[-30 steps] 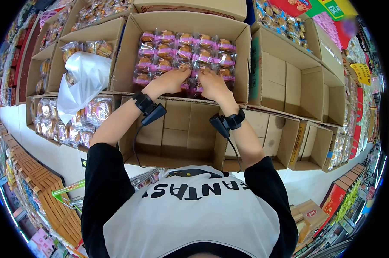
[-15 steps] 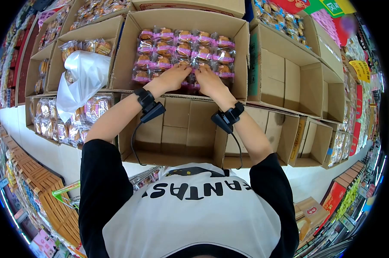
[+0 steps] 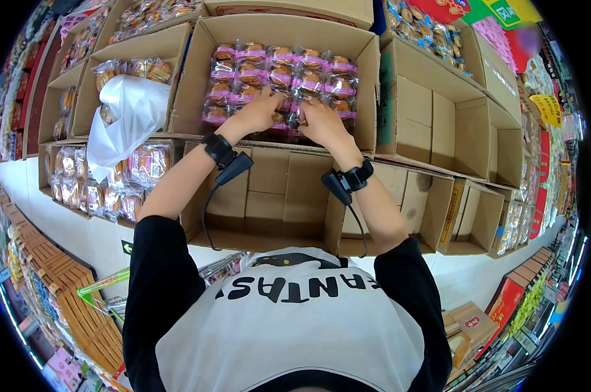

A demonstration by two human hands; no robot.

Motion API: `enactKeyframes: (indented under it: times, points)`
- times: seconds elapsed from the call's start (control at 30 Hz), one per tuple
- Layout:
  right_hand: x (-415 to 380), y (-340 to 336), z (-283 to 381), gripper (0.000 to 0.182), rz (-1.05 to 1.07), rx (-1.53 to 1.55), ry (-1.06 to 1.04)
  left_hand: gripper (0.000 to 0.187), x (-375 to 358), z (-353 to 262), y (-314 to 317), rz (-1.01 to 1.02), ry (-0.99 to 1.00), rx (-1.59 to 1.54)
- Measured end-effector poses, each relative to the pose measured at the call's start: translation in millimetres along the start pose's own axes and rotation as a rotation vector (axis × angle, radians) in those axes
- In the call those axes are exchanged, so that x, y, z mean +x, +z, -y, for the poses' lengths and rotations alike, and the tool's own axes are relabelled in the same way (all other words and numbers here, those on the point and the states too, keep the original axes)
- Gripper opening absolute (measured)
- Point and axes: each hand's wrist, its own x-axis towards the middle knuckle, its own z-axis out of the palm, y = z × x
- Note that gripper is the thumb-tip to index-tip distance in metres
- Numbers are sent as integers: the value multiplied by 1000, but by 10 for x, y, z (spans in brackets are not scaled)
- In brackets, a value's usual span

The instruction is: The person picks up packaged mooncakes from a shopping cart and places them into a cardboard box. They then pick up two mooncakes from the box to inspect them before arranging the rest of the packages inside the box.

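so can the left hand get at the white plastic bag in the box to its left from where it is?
Probably yes. The left hand rests on the pink-wrapped pastry packs, and the white plastic bag spills over the open front of the neighbouring carton. Only the low cardboard wall stands between them; nothing covers the bag.

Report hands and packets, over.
Left hand and right hand both flat on pink packets in the box. Grip unclear. Nothing in the way.
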Motion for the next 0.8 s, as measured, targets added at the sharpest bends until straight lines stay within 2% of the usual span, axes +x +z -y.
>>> enactKeyframes:
  times: [0.07, 0.17, 0.23, 0.3, 0.4, 0.57, 0.63, 0.67, 0.7, 0.73, 0.77, 0.8]
  points:
    - [5, -2, -25, 22, 32, 31, 27, 40, 30, 67, -5, -14, -10, -60]
    - [25, 56, -74, 20, -31, 73, 46, 29, 47, 120, 3, -85, -11, -114]
    - [35, 73, -68, 25, -28, 47, 139, 24, 50, 119, 1, -142, 1, -107]
    - [32, 118, -83, 26, 8, 32, 158, 17, 49, 91, -15, -42, -97, -74]
    - [36, 114, -93, 28, 92, 16, 162, 14, 65, 153, 42, 74, -42, -33]
    - [38, 88, -82, 29, 159, 9, 141, 13, 60, 142, 7, 60, -56, -69]
    - [27, 77, -69, 29, 93, 33, 143, 13, 59, 149, -11, 72, -70, -71]
    - [33, 69, -67, 29, 92, 30, 142, 13, 57, 169, -31, -15, -53, -130]
    - [55, 61, -63, 30, -46, 104, 132, 13, 54, 184, -48, -104, -37, -187]
    - [70, 48, -63, 32, -184, 179, 119, 13, 48, 192, -62, -109, -38, -186]
    - [71, 6, -46, 32, -188, 178, 113, 13, 19, 139, -142, -203, -46, -284]
    - [74, -50, -29, 31, -312, 345, 113, 13, -13, 88, -230, -298, -54, -380]
